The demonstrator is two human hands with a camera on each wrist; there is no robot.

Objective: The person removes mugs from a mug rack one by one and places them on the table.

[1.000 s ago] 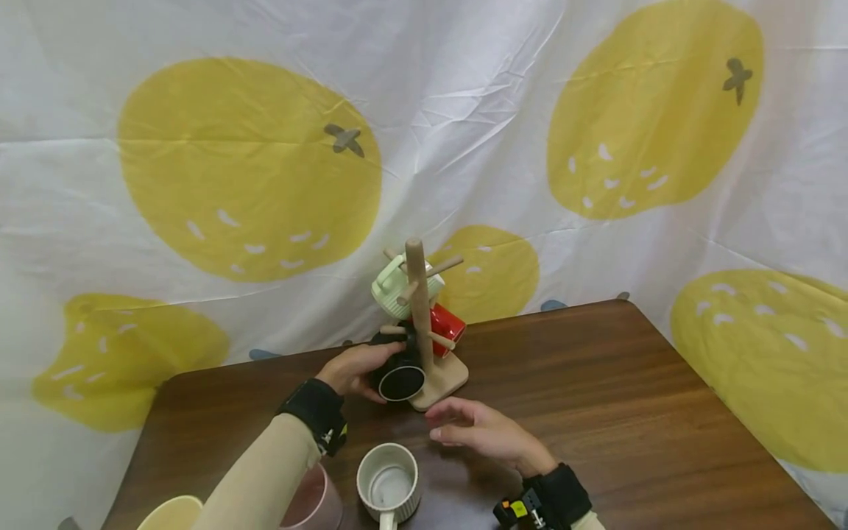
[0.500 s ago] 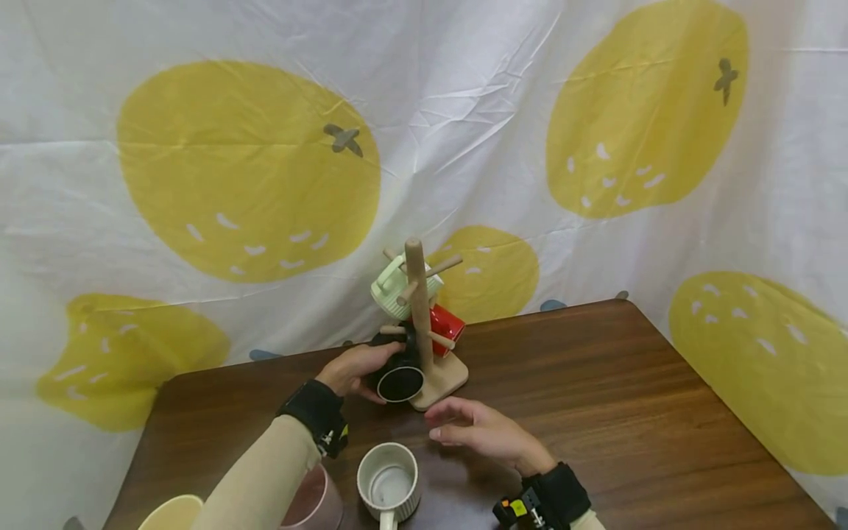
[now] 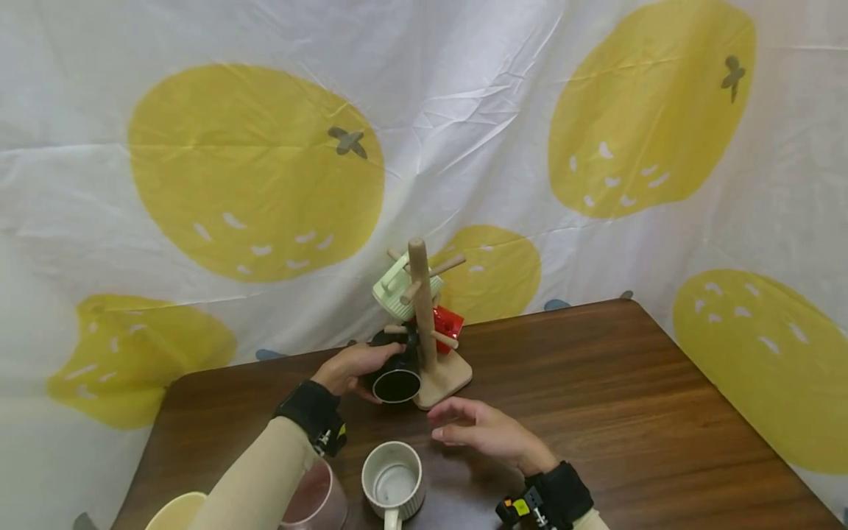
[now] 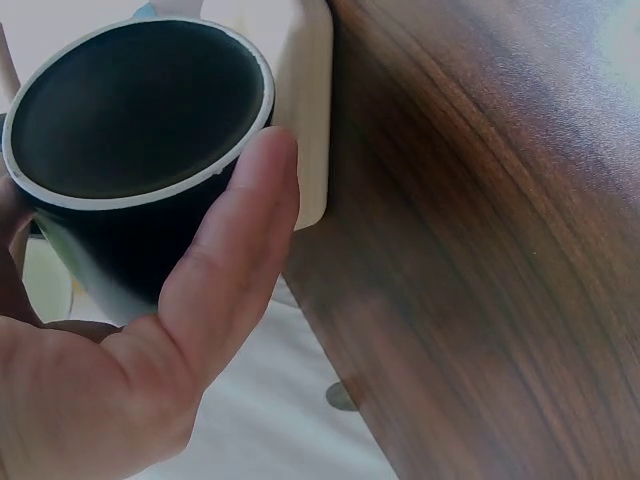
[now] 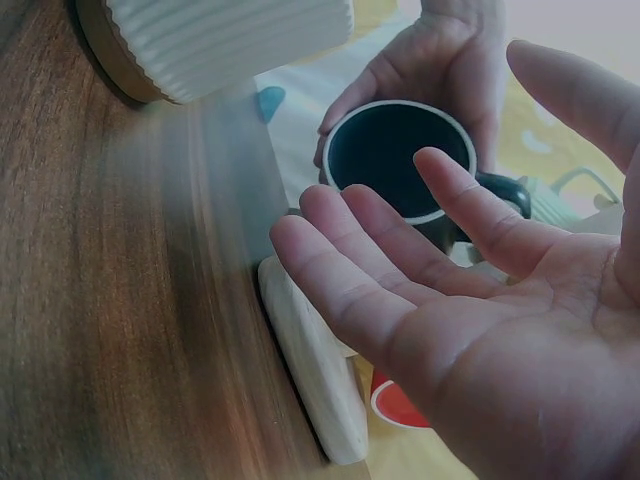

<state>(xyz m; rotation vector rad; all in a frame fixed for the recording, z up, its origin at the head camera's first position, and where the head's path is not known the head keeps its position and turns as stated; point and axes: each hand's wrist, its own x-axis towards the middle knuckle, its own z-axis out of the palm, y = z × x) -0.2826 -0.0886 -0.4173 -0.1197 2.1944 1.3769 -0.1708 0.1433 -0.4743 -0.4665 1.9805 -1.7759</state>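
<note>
Black mug [image 3: 397, 386] was in the person's left hand [image 3: 354, 368], low at the left side of the wooden mug tree [image 3: 425, 313]. At the near left stood a yellow cup [image 3: 174, 514], mostly covered by the cream sleeve [image 3: 255, 478]. Pink cup [image 3: 316, 499] came next, also part hidden by that sleeve. Just right of it, a white ribbed mug [image 3: 394, 480] stood upright on the dark wood-grain table [image 3: 609, 390], handle pointing back at the person. Black straps with small hardware on both wrists.

Right hand [image 3: 486, 433] hovered beyond the white mug, on the near side of the tree's base: palm turned inward, fingers slightly bent and spread, thumb well apart from them.

Left hand was further out. Its fingers wrapped the black mug's outer wall, one lying along the side almost to the pale rim. Mug was tipped over, mouth toward the person, handle on the upper side by the post. A lower peg crossed close to that handle; I couldn't tell whether the handle was on it, or whether the mug touched the table.

Behind the post, a red mug [image 3: 453, 328] hung low on the right and a pale green ribbed mug [image 3: 391, 289] higher on the left, both tilted. Backdrop beyond: white fabric sheet [image 3: 464, 169], big yellow fruit print, creased.
</note>
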